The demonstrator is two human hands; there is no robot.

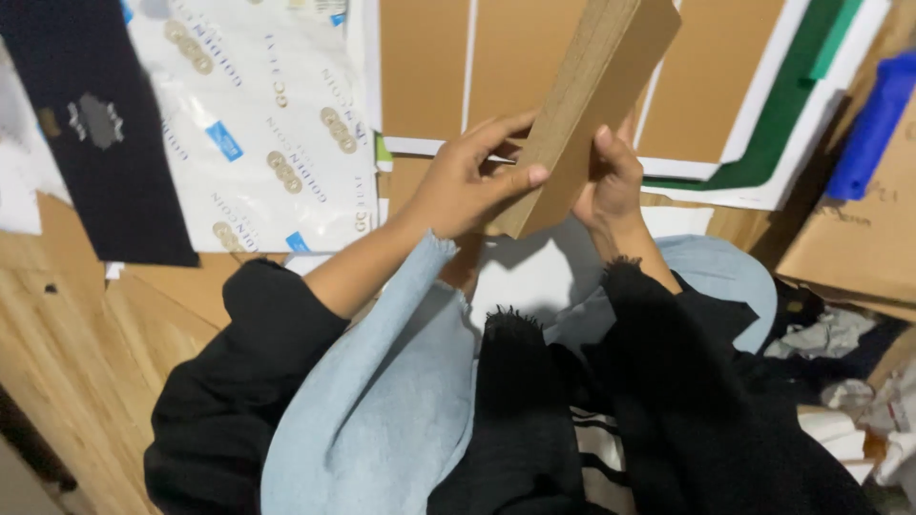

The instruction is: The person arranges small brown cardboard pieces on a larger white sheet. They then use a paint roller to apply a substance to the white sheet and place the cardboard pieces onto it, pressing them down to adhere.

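Head view: both hands grip a stack of brown card sheets (pixel 592 105), held tilted above the lap. Left hand (pixel 468 181) clamps its left face; right hand (pixel 611 181) clamps the right. Brown panels (pixel 429 67) lie beyond.

Both hands grip a stack of brown cardboard sheets (pixel 592 105), left hand (pixel 465 186) and right hand (pixel 611 186) at its lower end, above brown panels (pixel 425 67).
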